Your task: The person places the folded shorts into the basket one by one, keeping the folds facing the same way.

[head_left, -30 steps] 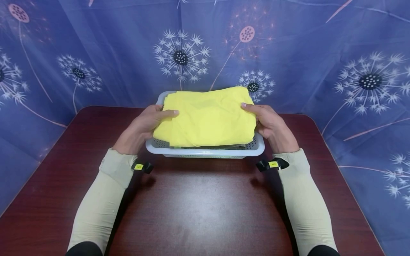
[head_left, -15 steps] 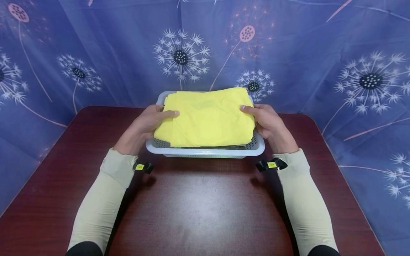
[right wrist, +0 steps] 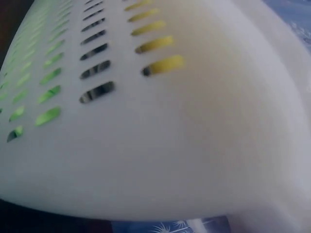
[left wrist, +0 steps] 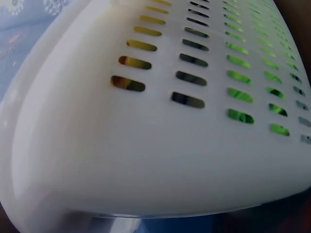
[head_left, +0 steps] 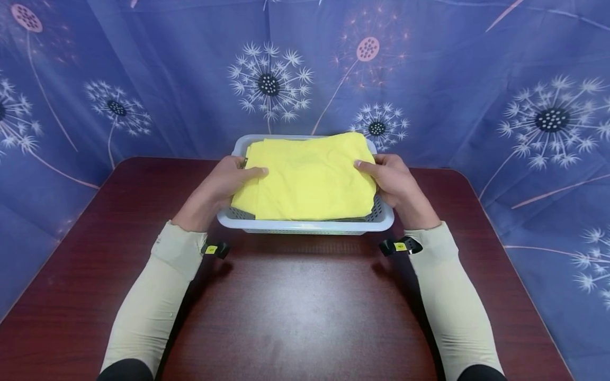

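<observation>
A folded yellow cloth garment [head_left: 310, 180] lies across the top of a pale grey plastic basket [head_left: 305, 226] in the head view. My left hand [head_left: 224, 181] grips the cloth's left end, thumb on top and the other fingers hidden beneath. At the opposite end my right hand [head_left: 393, 179] pinches the cloth the same way. Both wrist views are filled by the slotted basket wall [left wrist: 146, 145], and the right one shows its wall [right wrist: 146, 145] too. Yellow, dark and bright green cloth shows through the slots.
The basket stands near the back edge of a dark red-brown wooden table [head_left: 305, 296]. Behind it and along both sides hangs a blue curtain [head_left: 190, 63] printed with dandelions.
The yellow garment has sunk slightly lower into the basket, its right end shifting a little left. My right hand has moved slightly inward with it; both hands keep their hold.
</observation>
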A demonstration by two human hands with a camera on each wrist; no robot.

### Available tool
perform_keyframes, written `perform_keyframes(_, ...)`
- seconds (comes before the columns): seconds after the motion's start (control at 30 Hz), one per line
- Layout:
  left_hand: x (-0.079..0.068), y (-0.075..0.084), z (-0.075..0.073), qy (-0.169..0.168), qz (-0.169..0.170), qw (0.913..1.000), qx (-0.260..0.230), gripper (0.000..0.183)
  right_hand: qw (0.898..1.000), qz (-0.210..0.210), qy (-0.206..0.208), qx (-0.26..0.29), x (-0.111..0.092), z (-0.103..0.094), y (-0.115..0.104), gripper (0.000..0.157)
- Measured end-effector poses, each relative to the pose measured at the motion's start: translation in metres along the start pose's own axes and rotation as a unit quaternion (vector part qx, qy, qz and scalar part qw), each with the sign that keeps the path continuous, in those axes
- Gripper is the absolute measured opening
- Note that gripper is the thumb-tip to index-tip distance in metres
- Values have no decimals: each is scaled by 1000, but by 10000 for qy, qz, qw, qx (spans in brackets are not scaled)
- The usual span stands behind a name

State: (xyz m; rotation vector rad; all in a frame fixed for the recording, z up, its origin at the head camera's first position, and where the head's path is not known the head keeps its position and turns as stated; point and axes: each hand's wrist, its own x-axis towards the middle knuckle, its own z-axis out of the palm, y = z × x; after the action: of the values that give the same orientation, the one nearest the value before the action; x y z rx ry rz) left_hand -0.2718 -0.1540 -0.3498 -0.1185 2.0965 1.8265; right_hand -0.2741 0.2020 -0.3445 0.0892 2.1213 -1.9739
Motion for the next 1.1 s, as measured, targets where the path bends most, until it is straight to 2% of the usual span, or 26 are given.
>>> perform_keyframes(0.47,0,-3,6,167,-26,9981,591,49,9979,-259,287,-526,-2,9,3,54)
perform_keyframes(0.7,0,-3,7,-17,-80,9974,709,49,9946,-302,370,-919,-1,11,4,54)
perform_keyframes(0.9,-1,-3,8,-52,-45,9948,1014,55,9842,-306,569,-1650,-4,14,3,56)
perform_keyframes(1.1,-3,-3,10,-40,46,9935,1133,41,9695,-519,758,-2273,-5,19,4,57)
